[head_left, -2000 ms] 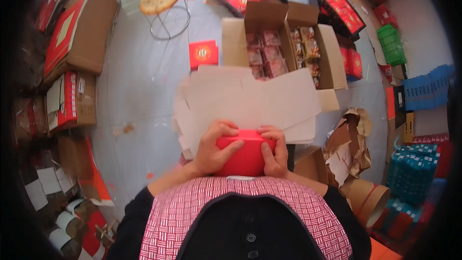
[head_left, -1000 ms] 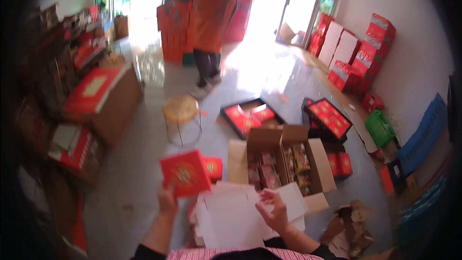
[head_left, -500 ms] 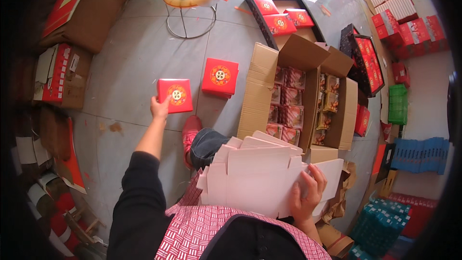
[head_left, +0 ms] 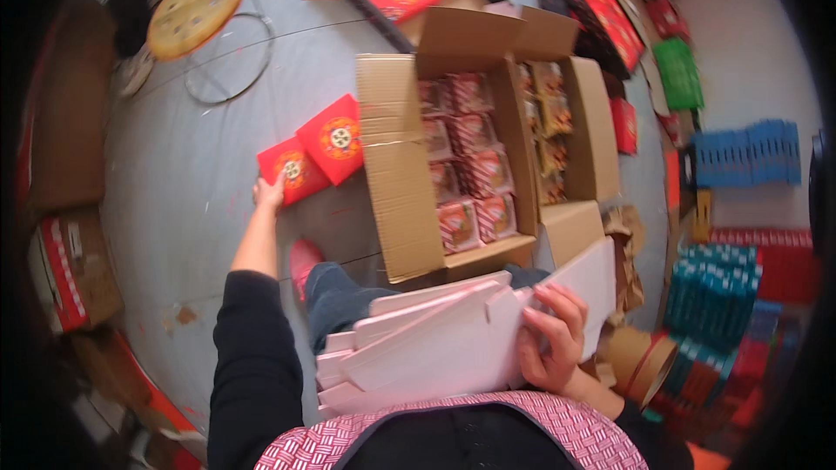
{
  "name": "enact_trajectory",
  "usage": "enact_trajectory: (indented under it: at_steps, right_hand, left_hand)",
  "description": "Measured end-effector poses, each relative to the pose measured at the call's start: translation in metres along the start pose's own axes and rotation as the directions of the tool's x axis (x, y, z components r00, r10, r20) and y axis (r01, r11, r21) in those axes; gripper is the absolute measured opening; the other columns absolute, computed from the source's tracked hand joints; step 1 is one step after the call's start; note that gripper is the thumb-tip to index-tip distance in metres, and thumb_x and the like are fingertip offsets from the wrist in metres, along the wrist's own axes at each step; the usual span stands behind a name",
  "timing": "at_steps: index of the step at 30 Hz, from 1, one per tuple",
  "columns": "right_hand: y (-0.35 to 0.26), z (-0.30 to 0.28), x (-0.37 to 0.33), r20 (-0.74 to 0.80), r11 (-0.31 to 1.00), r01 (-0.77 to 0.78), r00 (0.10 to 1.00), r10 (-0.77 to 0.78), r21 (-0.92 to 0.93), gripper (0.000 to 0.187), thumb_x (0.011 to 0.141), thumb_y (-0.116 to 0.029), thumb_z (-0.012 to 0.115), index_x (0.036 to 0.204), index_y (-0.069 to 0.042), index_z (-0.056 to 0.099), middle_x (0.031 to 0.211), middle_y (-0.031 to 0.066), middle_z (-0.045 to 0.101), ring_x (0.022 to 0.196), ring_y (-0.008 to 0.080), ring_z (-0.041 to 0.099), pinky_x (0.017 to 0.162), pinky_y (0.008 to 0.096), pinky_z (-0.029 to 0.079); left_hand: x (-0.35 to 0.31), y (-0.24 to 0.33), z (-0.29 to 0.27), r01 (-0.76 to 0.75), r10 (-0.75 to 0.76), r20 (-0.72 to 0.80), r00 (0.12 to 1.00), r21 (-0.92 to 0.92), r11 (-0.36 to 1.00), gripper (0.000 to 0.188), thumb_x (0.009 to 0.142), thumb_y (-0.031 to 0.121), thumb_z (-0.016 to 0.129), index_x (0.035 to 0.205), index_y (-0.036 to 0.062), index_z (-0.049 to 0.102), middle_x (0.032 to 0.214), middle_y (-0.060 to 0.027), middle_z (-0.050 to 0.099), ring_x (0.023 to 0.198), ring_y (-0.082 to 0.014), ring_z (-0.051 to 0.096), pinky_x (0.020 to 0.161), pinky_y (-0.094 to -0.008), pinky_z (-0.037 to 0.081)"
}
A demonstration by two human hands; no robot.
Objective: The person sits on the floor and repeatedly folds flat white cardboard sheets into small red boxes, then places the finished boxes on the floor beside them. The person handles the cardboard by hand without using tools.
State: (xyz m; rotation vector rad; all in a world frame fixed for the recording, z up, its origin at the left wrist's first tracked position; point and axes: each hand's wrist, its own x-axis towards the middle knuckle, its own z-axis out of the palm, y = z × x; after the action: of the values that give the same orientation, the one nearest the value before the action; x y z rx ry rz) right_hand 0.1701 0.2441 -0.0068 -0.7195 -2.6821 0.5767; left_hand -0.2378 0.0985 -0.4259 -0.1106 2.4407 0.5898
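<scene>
My left hand (head_left: 268, 195) is closed on the near edge of a square red gift box (head_left: 292, 171) with a round gold pattern. That box sits against, or partly overlaps, a second red box (head_left: 338, 137) on the floor; which one I cannot tell. Across my lap lies a stack of flat white cardboard blanks (head_left: 435, 339) with cut edges and tabs. At the right edge of the stack, my right hand (head_left: 556, 335) rests with bent fingers, gripping the blanks' edge. Its fingertips are slightly smeared.
Two open brown cartons stand ahead: one carton (head_left: 389, 165) has pink-wrapped packs, the other carton (head_left: 595, 130) has clear-wrapped ones. Farther off are a black tray (head_left: 380, 24) with red boxes and a round yellow stool (head_left: 198, 10). Green-blue packs (head_left: 714, 296) are piled at right.
My left hand has brought its red box up beside the other red box. My view has turned, so the cartons sit further left. My right hand stays at the blanks.
</scene>
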Motion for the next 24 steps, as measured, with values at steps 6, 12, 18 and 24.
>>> enact_trajectory:
  at_steps: [6,12,18,24]
  right_hand:
    - [-0.001,-0.004,-0.002,-0.078,0.999,0.031,0.997,-0.028,0.037,0.033,0.07,-0.001,0.064,0.103,-0.003,0.063,0.119,0.0164,0.059,0.111,0.0351,0.054,0.097,0.0436,0.04]
    - [-0.001,0.003,-0.013,-0.152,0.993,0.095,0.985,-0.084,0.064,0.033,0.07,0.0,0.062,0.103,-0.002,0.061,0.12,0.0153,0.058,0.113,0.0348,0.052,0.096,0.0423,0.04]
    - [-0.013,0.016,-0.023,-0.136,0.97,0.202,0.966,-0.22,-0.135,0.034,0.074,-0.004,0.064,0.108,-0.002,0.062,0.122,0.0136,0.056,0.119,0.0332,0.049,0.103,0.0464,0.035]
    - [-0.057,0.003,-0.064,-0.11,0.849,0.512,0.859,-0.501,0.13,0.04,0.069,-0.01,0.075,0.107,-0.004,0.065,0.124,0.0126,0.055,0.117,0.0304,0.052,0.105,0.0495,0.036]
  left_hand:
    - [-0.144,0.089,-0.072,-0.374,0.588,0.128,0.799,-0.66,0.652,0.071,0.094,0.053,0.046,0.138,-0.0026,0.041,0.137,-0.0182,0.048,0.126,-0.0288,0.047,0.106,-0.0377,0.035]
    - [-0.344,0.071,-0.185,-0.265,0.95,0.193,0.247,-0.929,0.257,0.061,0.101,0.043,0.035,0.138,-0.0047,0.04,0.141,-0.0154,0.044,0.131,-0.0231,0.04,0.109,-0.0364,0.028]
    - [-0.418,0.004,-0.193,-0.565,0.717,-0.073,0.693,-0.672,0.478,0.051,0.101,0.031,0.042,0.139,-0.0024,0.04,0.14,-0.0136,0.044,0.131,-0.0212,0.039,0.11,-0.0345,0.027]
    - [-0.463,-0.063,-0.187,-0.297,0.461,-0.047,0.886,-0.822,0.486,0.037,0.101,0.02,0.045,0.132,0.0017,0.049,0.117,-0.0072,0.058,0.107,-0.0111,0.051,0.094,-0.0258,0.039]
